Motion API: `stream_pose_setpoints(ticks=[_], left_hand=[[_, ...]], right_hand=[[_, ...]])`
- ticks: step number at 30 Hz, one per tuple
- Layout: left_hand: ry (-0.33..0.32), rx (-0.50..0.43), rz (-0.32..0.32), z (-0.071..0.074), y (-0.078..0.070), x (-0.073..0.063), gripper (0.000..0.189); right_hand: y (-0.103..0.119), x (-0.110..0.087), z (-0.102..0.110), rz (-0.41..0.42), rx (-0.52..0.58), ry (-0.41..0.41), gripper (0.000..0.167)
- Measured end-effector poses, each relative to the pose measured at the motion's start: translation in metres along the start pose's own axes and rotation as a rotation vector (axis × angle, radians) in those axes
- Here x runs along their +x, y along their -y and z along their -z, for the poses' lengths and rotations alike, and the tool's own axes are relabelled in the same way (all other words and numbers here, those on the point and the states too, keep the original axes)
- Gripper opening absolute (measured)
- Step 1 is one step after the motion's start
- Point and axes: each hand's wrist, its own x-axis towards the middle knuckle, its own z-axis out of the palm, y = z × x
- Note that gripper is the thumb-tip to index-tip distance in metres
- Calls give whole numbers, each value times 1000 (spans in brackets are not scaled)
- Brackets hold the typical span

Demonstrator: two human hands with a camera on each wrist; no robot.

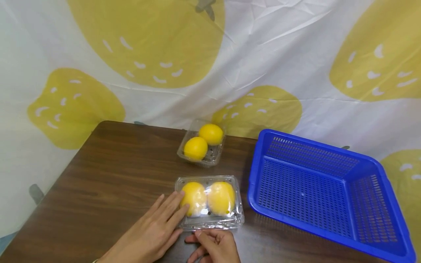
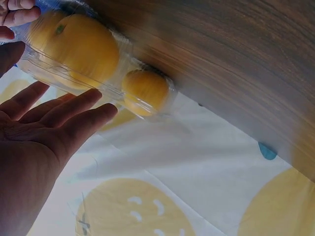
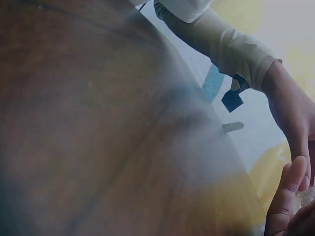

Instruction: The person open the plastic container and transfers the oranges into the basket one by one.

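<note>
A clear plastic clamshell box [image 1: 210,223] with two round yellow fruits [image 1: 222,198] inside lies on the brown table, its lid down. My left hand [image 1: 154,223] rests at its left side, fingers outstretched, fingertips over the lid. In the left wrist view the same hand [image 2: 54,118] has its fingers spread along the clear wall. My right hand [image 1: 215,246] is at the box's front edge, thumb tip right at the rim and fingers bent below; I cannot tell whether it pinches the rim. The right wrist view catches only part of this hand [image 3: 285,201].
Behind the box, near the table's back edge, stands another clear container [image 1: 215,157] holding two yellow fruits [image 1: 196,148]. A blue perforated plastic basket [image 1: 302,193] sits to the right. The wooden table [image 1: 108,182] meets a white cloth [image 1: 158,106] printed with yellow fruit.
</note>
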Motion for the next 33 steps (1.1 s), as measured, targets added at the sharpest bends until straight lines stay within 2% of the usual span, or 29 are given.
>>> stream_pose_setpoints(ticks=[5,13,19,26,33], left_hand=[[-17,8,-9,-1,0,-1,64],[-3,-10,-13,-4,2,-5,60],[-5,-20,-10,-3,1,-4,60],[-12,-13,-8,0,-1,0,63],[23,-108,-5,6,2,4,59]], right_hand=[[-1,1,-3,-4,33,-17,40],[-4,2,-9,-3,93,16,43],[-4,3,-11,-18,113,-12,39],[-4,3,-13,4,105,-32,39],[-4,3,-15,2,100,-95,36]])
